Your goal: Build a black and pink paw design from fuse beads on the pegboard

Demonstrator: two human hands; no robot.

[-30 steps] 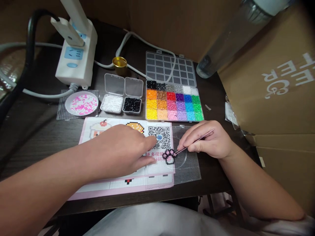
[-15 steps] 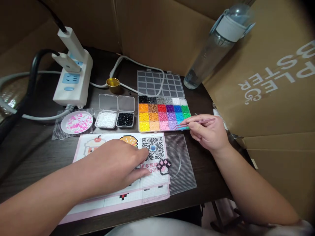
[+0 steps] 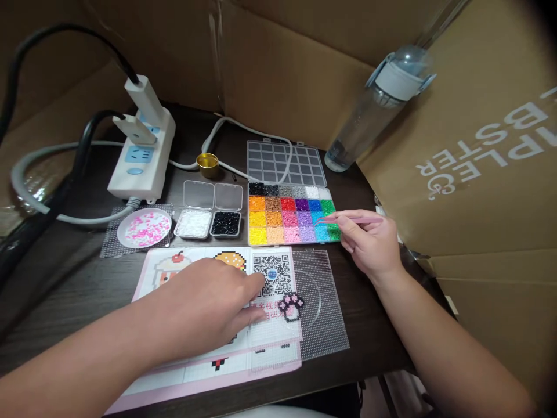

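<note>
In my right hand (image 3: 369, 238) are pink tweezers (image 3: 348, 220), pinched between thumb and fingers. Their tips are over the purple and blue compartments of the bead box (image 3: 292, 238), which holds many colours. My left hand (image 3: 217, 302) lies on the printed pattern sheet (image 3: 143, 348), thumb and index finger apart, at the left part of a clear pegboard (image 3: 326, 307). Its other fingers are tucked out of sight. On the pegboard is a paw shape of black and pink beads (image 3: 290, 305), just right of my left fingertips, with a pale middle.
Small boxes of white beads (image 3: 194, 224) and black beads (image 3: 225, 223) stand open beside a dish of pink and white beads (image 3: 145, 228). Behind are a gold cup (image 3: 208, 165), a power strip (image 3: 143, 159) with cables and a water bottle (image 3: 369, 110). Cardboard walls (image 3: 278, 69) enclose the desk.
My right hand has moved with the tweezers from the bead paw up to the bead box. My left hand stays in place on the sheet. The camera view has tilted upward.
</note>
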